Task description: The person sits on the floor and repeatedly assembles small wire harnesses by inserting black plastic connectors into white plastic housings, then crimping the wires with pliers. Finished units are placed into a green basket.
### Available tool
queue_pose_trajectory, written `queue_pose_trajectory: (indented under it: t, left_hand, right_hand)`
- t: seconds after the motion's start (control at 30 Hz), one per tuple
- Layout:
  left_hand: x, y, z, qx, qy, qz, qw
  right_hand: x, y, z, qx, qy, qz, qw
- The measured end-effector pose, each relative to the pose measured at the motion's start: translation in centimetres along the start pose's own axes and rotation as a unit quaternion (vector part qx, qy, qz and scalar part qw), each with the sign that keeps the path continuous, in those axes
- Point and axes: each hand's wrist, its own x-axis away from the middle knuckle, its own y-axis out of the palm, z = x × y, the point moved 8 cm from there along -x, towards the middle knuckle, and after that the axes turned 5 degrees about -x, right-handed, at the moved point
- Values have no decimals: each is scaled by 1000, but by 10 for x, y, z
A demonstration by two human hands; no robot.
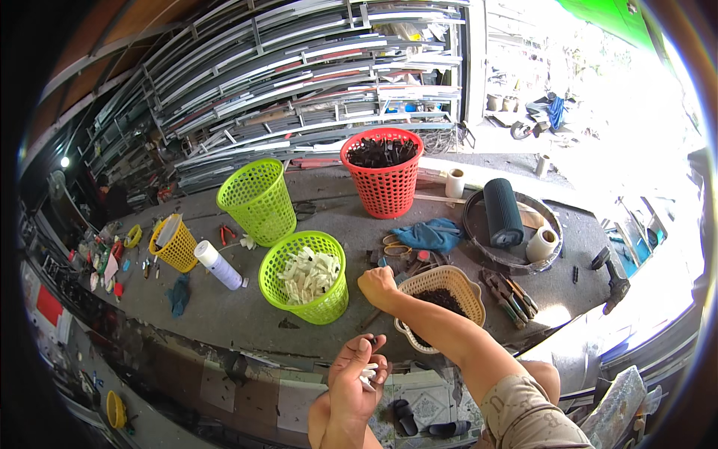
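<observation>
L hand (351, 378) gripping white pcs (368, 377); R hand (379, 286) curled, contents unclear; can label (219, 268) unreadable.

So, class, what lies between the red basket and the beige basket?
In the head view, a crumpled blue cloth and orange looped handles lie there, plus a small red item.

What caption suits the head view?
Left hand holds white pieces, right hand between a green basket and a beige basket.
</observation>
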Motion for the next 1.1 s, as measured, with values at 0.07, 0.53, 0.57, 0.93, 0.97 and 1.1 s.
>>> queue_pose_trajectory:
  t: [0.07,0.53,0.57,0.93,0.97,1.1]
  left_hand:
    - [0,-2,-1,10,-3,1,1000]
    - [-3,-6,0,46,2,-60,997]
    - [0,-5,-5,31,-13,-55,998]
    - [9,21,-39,-106,-53,-103,988]
    - [8,22,-39,-115,-42,-107,987]
    - [6,22,-46,-110,-45,-105,987]
  right_hand:
    - [5,-8,-5,26,-23,-11,999]
    - [209,-229,53,-462,-14,203,863]
    - [228,-234,46,-500,-31,208,840]
    - [294,-240,55,-504,-29,246,828]
    - [294,-239,56,-498,-30,238,833]
    - [298,-239,58,-479,-37,251,841]
